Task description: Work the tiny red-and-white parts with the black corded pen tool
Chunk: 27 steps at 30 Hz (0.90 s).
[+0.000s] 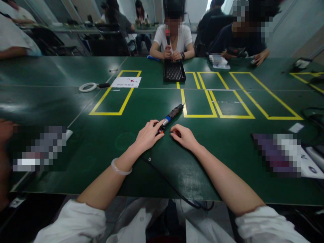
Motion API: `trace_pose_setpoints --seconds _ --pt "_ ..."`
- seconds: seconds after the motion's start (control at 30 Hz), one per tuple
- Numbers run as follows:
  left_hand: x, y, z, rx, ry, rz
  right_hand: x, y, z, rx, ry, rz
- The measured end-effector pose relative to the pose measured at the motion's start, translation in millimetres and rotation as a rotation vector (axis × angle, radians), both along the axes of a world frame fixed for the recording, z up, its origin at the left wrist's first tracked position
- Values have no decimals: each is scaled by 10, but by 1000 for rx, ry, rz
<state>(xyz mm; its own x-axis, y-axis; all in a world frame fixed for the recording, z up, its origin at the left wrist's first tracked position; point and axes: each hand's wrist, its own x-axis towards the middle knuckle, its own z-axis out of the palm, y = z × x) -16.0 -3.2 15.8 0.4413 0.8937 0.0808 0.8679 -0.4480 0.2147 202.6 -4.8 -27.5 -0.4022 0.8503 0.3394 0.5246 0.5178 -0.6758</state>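
On the green table (pixel 136 130) lies an electric screwdriver (pixel 172 114), dark with a blue band, its bit pointing away to the right. My left hand (pixel 150 135) is closed around its rear end, fingers over the top and thumb at the near side. A black cord (pixel 172 184) runs along the table and over the front edge. Just right of the tool rests my right hand (pixel 184 136), loosely curled, thumb and forefinger apart. It shows nothing in its grasp and is not touching the screwdriver. A small metal ring (pixel 149 159) sits beside the cord.
Yellow tape outlines (pixel 199 116) mark the table. Across from me a person (pixel 158 40) holds a tool over a black tray (pixel 174 80). A paper sheet (pixel 126 82) and white cable coil (pixel 87 87) lie at left. Booklets (pixel 310 163) lie at right.
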Motion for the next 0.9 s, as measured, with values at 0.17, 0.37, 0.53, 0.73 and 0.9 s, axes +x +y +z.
trace_pose_setpoints --seconds 0.17,0.37,0.53,0.73,0.9 --pt "-383 74 43 -37 47 151 -3 -2 3 -19 1 2" --pt "-1074 165 32 -55 92 340 6 -9 22 -18 -11 7" --pt "-1637 188 82 -103 137 431 7 -14 37 0 -25 14" --pt "-2050 124 203 -95 333 627 2 -8 29 12 -39 19" --pt "-2248 79 295 -111 483 728 2 -1 17 19 -50 26"
